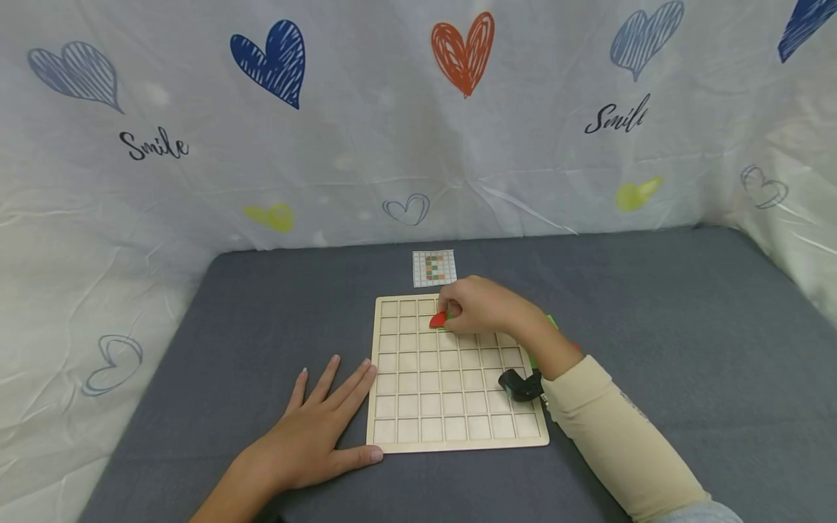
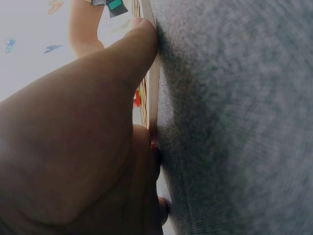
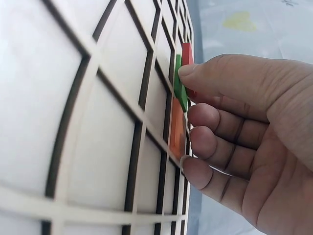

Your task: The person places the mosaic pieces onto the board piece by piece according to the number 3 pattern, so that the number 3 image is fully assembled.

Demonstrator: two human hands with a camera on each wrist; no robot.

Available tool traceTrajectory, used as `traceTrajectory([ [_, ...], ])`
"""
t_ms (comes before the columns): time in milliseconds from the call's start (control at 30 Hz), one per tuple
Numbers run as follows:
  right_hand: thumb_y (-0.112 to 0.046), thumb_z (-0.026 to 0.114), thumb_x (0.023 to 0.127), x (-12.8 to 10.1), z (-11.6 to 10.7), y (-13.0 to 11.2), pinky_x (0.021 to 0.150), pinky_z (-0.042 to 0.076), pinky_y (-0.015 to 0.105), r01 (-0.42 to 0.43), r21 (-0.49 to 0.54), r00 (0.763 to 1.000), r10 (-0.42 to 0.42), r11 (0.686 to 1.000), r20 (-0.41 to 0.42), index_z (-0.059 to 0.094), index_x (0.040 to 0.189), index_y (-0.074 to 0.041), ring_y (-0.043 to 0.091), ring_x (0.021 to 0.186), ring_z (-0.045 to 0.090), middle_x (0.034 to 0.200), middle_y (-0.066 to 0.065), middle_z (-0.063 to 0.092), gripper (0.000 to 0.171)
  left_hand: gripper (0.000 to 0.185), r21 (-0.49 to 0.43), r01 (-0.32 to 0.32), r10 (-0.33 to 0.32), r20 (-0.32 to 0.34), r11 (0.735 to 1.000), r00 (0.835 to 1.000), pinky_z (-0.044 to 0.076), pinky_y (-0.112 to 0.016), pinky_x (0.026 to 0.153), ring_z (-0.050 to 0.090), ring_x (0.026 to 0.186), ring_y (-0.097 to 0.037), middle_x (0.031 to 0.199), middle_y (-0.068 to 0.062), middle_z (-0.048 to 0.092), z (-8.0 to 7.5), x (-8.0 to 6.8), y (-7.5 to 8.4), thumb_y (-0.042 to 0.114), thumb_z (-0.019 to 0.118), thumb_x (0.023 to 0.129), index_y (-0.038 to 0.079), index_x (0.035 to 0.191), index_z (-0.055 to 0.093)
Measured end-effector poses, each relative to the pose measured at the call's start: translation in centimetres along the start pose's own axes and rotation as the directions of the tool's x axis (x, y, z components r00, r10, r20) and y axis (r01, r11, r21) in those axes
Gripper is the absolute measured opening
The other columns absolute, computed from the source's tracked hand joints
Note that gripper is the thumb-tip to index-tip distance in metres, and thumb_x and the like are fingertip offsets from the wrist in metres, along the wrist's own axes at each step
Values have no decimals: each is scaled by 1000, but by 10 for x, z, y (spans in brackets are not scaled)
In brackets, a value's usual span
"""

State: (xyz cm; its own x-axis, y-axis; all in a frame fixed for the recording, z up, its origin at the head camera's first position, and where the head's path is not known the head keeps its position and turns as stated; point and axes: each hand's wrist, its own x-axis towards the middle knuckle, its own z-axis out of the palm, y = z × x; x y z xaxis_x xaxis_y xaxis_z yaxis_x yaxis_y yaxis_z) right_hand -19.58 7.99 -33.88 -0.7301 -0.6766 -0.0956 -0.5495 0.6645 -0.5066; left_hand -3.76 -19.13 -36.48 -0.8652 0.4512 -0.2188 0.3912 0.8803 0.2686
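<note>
A: How are your hands lying?

B: Your right hand (image 1: 480,306) is curling its fingers over the far rows of the wooden grid board (image 1: 451,425), and its fingertips are pinching a red tile (image 1: 437,319). Green (image 3: 179,88) and orange (image 3: 177,133) tiles are sitting just under those fingers.

A: And the edges?

B: Your left hand (image 1: 314,428) is lying flat with straight fingers against the board's left edge, holding nothing. Bare squares are lying near your wrist.
</note>
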Motion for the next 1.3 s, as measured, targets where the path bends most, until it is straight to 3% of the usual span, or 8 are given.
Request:
traceTrajectory([
  [367, -7, 61, 76, 12, 7, -5, 52, 31, 23, 40, -17, 999, -40, 999, -2, 65, 82, -14, 6, 53, 36, 57, -2, 41, 10, 90, 16, -4, 5, -13, 1000, 1000, -2, -59, 100, -8, 135, -22, 149, 15, 1, 2, 0, 0, 74, 39, 77, 30, 146, 0],
  [700, -7, 61, 74, 14, 9, -12, 53, 38, 25, -77, 2, 997, 77, 997, 9, 67, 90, -14, 10, 54, 43, 60, -1, 50, 18, 90, 17, -9, 9, -17, 1000, 1000, -2, -60, 99, -8, 135, -23, 149, 14, 2, 2, 0, 0, 74, 39, 77, 30, 146, 1],
  [1000, -5, 61, 73, 11, 13, -20, 52, 39, 26, -139, -9, 990, 139, 990, -15, 67, 81, -17, 12, 59, 48, 68, -6, 56, 15, 90, 24, -4, 4, -13, 1000, 1000, -2, -60, 100, -8, 135, -22, 149, 14, 1, 3, 1, 0, 74, 39, 77, 30, 146, 0],
  [1133, -2, 56, 72, 11, 16, -26, 50, 37, 25, -158, -57, 987, 156, 986, -27, 64, 74, -17, 11, 56, 46, 67, -8, 54, 18, 91, 28, -1, 1, -9, 1000, 1000, -2, -60, 100, -8, 135, -22, 149, 14, 1, 2, 1, 0, 74, 39, 76, 30, 146, 0],
  [1300, -4, 54, 75, 10, 22, -34, 47, 29, 23, -97, -189, 995, 89, 977, -53, 57, 65, -17, 10, 52, 37, 57, -5, 39, 17, 91, 25, 1, -1, -5, 1000, 1000, -2, -60, 100, -9, 135, -22, 149, 15, 0, 2, 1, 0, 75, 38, 76, 31, 145, -1],
])
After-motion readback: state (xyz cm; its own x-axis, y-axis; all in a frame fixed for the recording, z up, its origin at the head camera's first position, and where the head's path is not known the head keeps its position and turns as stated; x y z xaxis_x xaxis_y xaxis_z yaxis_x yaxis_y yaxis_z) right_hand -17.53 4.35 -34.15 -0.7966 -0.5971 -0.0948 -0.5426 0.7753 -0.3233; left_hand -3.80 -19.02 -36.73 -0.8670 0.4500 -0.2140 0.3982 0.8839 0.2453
